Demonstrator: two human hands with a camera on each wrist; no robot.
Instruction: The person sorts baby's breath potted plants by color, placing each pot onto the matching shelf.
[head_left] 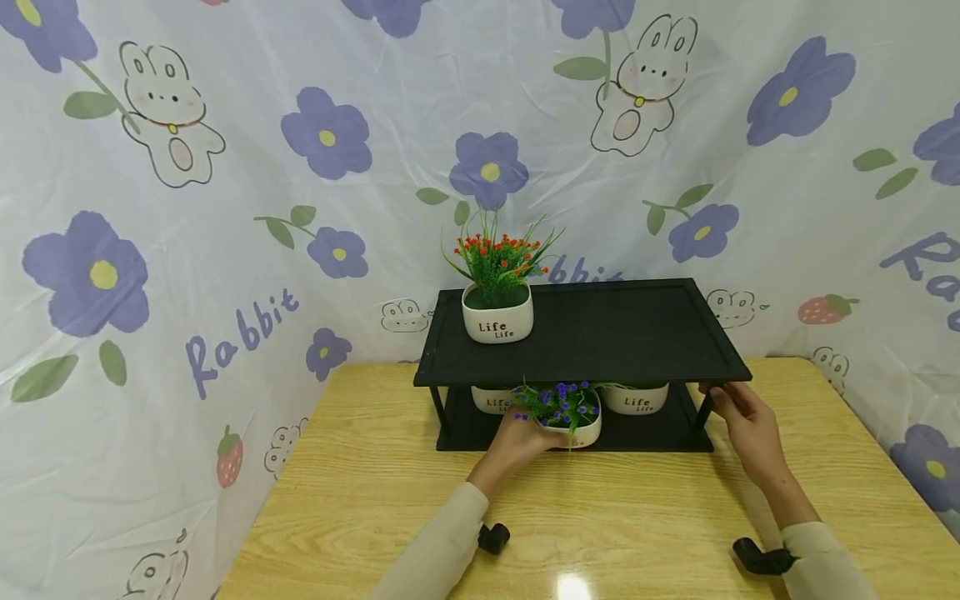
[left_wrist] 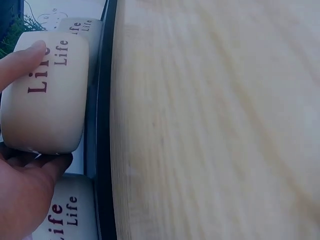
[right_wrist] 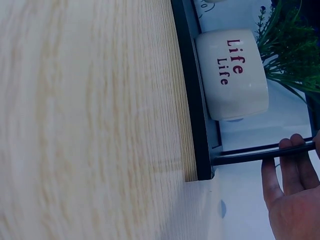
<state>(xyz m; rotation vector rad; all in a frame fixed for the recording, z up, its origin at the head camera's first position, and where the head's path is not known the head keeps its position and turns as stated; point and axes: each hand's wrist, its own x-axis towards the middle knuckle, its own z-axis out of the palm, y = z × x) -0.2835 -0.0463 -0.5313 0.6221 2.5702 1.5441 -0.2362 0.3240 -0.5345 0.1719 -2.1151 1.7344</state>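
Note:
A black two-tier shelf (head_left: 615,333) stands on the table. My left hand (head_left: 521,442) grips a white "Life" pot (left_wrist: 47,112) of small purple flowers at the front of the lower tier; in the left wrist view, the thumb lies on its lettered face and fingers are under its base. Behind it on that tier are a left white pot (head_left: 489,402) and a right white pot (head_left: 637,402), their tops hidden by the upper board. My right hand (head_left: 752,429) holds the shelf's front right post (right_wrist: 245,157) just below the upper board, fingers round it.
On the upper tier, toward the left, sits a white pot (head_left: 498,323) with red flowers and grassy leaves. The wooden table (head_left: 360,500) extends in front of the shelf. A printed curtain (head_left: 225,208) hangs close behind it.

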